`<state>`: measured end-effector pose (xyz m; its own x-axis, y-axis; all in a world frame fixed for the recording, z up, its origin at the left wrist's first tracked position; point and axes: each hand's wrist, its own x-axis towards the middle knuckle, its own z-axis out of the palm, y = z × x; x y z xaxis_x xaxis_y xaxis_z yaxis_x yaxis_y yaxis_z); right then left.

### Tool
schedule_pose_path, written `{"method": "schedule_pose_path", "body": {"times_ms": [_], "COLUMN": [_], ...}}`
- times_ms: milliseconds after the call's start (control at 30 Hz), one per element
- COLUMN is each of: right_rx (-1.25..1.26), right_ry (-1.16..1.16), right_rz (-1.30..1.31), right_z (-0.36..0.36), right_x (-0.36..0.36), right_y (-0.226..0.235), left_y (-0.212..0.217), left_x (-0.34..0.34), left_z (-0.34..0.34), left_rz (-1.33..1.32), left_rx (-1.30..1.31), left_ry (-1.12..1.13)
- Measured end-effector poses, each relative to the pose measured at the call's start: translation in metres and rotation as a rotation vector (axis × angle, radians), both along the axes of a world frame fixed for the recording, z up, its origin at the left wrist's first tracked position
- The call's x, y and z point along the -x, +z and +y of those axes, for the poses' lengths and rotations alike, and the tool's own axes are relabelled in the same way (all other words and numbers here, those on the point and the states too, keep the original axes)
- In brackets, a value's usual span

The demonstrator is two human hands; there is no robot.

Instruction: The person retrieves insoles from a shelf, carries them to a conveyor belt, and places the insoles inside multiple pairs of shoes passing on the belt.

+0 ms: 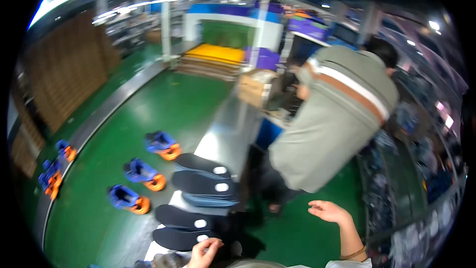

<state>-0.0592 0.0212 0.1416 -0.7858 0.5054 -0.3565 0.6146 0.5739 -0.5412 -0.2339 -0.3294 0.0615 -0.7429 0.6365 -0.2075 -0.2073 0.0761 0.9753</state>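
L hand [204,252] fingers curled, touching dark insole [181,238] at ledge near end, grip n/c | R hand [328,212] open, empty | risk: stacked insoles [203,181] overhang ledge edge [214,144], nudge → slide to floor

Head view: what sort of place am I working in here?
Likely a shoe factory line. Blue and orange shoes sit on a green conveyor belt, dark insoles lie stacked near your left hand, and a co-worker bends over a bench beside it.
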Motion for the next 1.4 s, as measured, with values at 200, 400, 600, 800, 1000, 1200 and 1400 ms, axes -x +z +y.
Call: {"method": "schedule_pose_path", "body": {"times_ms": [200,400,600,800,1000,1200,1400], "right_rx": [-0.033,0.004,-0.309,-0.581,-1.221,-1.557,-1.258], "right_ry": [-0.408,-0.539,-0.633,-0.764,-0.738,-0.958,-1.451], "right_rz": [-0.041,-0.011,0.029,0.151,0.022,0.058,0.049], "right_z": [0.026,0.129,0.289,0.421,0.595,0.833,0.944], "right_x": [-0.199,-0.379,-0.518,-0.604,-0.676,-0.705,-0.722], "right_y": [-0.003,-0.005,0.024,0.093,0.188,0.289,0.319], "left_y": [0.027,0.018,0.029,0.116,0.258,0.333,0.373], "left_x": [-0.065,-0.245,-0.406,-0.460,-0.551,-0.674,-0.729], "left_z": [0.145,0.350,0.588,0.868,1.164,1.345,1.428], "left_rz": [0.025,0.051,0.385,0.744,1.181,0.976,0.931], "left_rx": [-0.119,-0.219,-0.592,-0.704,-0.853,-1.008,-0.840], "left_ry": [-0.445,-1.099,-1.426,-1.240,-0.649,-0.705,-1.112]}}
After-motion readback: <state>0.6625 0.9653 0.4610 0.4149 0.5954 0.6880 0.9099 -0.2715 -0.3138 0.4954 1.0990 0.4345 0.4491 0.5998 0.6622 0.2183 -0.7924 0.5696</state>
